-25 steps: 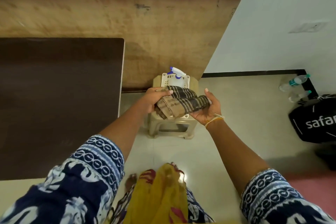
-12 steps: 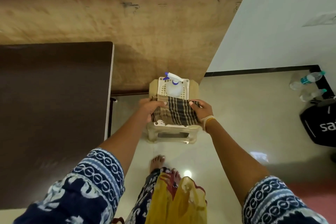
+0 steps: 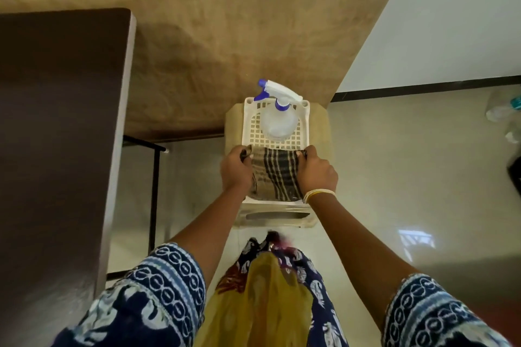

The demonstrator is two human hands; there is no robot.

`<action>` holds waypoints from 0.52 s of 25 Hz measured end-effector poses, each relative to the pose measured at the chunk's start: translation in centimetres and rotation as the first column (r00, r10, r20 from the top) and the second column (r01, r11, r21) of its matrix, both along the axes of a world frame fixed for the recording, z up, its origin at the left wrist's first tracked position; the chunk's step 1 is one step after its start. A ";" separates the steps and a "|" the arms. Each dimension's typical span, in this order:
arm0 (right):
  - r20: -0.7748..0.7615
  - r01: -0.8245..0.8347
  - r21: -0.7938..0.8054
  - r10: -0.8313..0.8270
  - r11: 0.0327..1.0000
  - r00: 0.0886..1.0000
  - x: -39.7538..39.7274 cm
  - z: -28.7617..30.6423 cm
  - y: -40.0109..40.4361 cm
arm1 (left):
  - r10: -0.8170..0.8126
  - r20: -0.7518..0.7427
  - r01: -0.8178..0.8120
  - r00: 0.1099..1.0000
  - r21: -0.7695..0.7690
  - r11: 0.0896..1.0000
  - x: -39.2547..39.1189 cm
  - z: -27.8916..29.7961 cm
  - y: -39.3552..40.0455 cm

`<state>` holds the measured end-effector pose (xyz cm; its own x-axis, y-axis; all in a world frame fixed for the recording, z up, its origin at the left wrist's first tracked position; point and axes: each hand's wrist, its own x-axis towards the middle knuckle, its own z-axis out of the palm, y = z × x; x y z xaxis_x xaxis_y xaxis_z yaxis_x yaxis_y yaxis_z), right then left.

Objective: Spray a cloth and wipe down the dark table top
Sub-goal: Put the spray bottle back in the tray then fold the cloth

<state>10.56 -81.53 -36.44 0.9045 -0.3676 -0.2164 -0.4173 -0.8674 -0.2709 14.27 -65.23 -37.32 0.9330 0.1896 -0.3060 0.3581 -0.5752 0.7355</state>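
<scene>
**Cloth settling into the basket**

A second ago the cloth was a bundle held above the stool; now it lies flatter in the near half of the basket — a sign it is being put away, or laid out for spraying. The left hand and right hand grip its far corners, fingers curled round the fabric. The spray bottle stands just beyond the fingertips; the table lies well off to their left — untouched by either hand.
</scene>
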 end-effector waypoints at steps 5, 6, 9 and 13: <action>-0.016 0.016 -0.040 -0.016 0.999 1.000 0.3 -2.2 -0.1 | -0.195 0.058 0.177 0.979 0.231 0.957 0.4 -1.0 0.4; 0.023 0.020 -0.066 -0.018 0.998 1.000 0.3 -2.1 -0.1 | -0.274 0.069 0.235 0.959 0.345 0.909 0.1 -0.8 0.3; 0.119 -0.158 -0.197 0.184 0.967 0.976 -0.2 -1.6 1.0 | -0.584 0.078 0.412 0.808 0.634 0.655 -0.8 -0.1 -0.6; -0.199 -0.455 -0.003 0.445 0.891 0.873 -1.1 -2.2 2.4 | -0.762 -0.292 0.708 0.578 0.644 0.291 -1.3 -0.8 -0.6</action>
